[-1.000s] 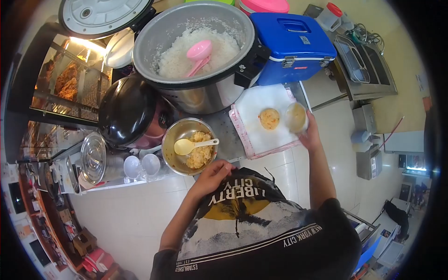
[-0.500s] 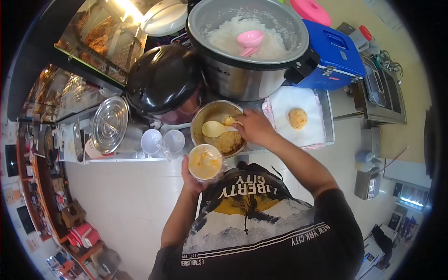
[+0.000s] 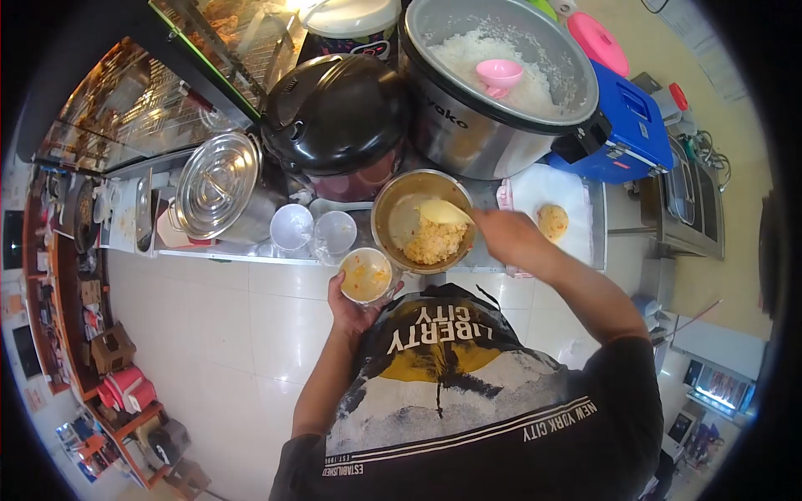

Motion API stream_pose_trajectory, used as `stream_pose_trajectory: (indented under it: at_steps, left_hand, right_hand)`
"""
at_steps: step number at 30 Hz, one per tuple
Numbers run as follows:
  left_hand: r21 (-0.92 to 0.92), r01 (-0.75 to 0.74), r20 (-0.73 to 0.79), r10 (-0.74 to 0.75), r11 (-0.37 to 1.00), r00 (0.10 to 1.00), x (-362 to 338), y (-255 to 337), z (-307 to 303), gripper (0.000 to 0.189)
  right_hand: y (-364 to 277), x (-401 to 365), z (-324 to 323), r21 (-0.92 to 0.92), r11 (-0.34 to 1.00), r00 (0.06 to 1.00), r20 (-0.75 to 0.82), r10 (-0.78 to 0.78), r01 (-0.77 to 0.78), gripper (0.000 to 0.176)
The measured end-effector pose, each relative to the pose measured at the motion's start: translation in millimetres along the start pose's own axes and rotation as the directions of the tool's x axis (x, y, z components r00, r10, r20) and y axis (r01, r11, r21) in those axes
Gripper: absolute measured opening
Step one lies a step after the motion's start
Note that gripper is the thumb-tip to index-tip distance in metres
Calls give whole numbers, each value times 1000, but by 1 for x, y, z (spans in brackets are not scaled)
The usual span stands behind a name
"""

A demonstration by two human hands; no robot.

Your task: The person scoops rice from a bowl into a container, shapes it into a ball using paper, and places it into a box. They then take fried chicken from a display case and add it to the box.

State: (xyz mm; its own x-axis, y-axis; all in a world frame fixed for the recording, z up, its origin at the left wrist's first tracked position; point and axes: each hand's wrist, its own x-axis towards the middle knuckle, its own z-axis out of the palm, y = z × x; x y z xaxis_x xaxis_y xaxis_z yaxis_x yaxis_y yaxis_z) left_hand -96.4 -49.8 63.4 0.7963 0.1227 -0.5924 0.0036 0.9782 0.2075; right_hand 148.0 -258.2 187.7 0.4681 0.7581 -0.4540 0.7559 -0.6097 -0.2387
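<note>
My left hand (image 3: pixel 355 307) is wrapped round a white bowl (image 3: pixel 366 276) with bits of orange and yellow food stuck inside, tipped so its inside faces up to me. My right hand (image 3: pixel 511 236) grips the handle of a cream rice paddle (image 3: pixel 444 212). The paddle's head rests over fried rice (image 3: pixel 434 242) in a steel pot (image 3: pixel 387 219) at the counter's front edge. To the right, a round mound of the same rice (image 3: pixel 552 223) lies on white paper (image 3: pixel 535 192).
A large cooker of white rice (image 3: pixel 468 142) holds a pink scoop (image 3: pixel 499 73). Nearby are a black lidded cooker (image 3: pixel 334 117), a blue cool box (image 3: pixel 622 125), a steel lidded pot (image 3: pixel 219 184) and two white cups (image 3: pixel 291 227) in plastic. A glass food display (image 3: pixel 125 108) stands at left.
The paddle has turned and swung right within the pot, with my right hand moving right. The rice now sits more heaped. The whole view has shifted, and the left hand still holds the bowl.
</note>
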Motion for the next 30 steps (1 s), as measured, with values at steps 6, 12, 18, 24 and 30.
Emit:
stream_pose_trajectory:
  at_steps: [6,12,18,24,30]
  left_hand:
    - [-65,40,39,-38,997,999,10,3,10,78]
    - [-6,50,78,-49,999,996,9,4,20,78]
    - [79,41,85,-47,996,995,7,6,26,79]
    - [282,-54,-20,63,958,998,-5,17,24,63]
    - [816,-315,108,408,484,907,16,26,52,57]
  right_hand:
    - [-26,-22,64,-64,997,996,-75,37,-42,24]
    - [-34,-1,84,97,995,999,40,15,-19,23]
    - [-12,24,89,345,938,991,-135,9,39,22]
    - [20,26,83,442,895,984,-176,20,61,21]
    - [34,0,35,410,910,964,-260,48,65,19]
